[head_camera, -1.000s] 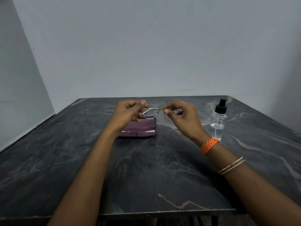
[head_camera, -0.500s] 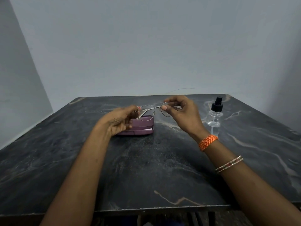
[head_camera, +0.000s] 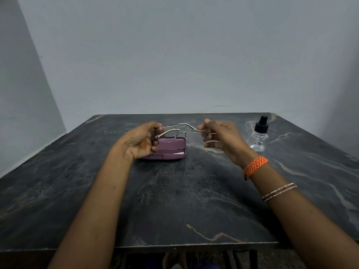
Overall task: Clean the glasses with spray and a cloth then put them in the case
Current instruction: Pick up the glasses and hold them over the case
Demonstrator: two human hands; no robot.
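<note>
Both hands hold the glasses (head_camera: 179, 133) in the air above the far middle of the desk (head_camera: 174, 200). The left hand (head_camera: 140, 141) pinches the left end of the frame, and the right hand (head_camera: 223, 138) pinches the right end, its lower fingers spread loose. Beneath them lies the purple case (head_camera: 167, 150), slightly ajar, well in from every edge. The spray bottle (head_camera: 259, 133) stands upright near the far right corner, apart from the right hand. The near half of the desk, up to its front edge, carries only the forearms.
</note>
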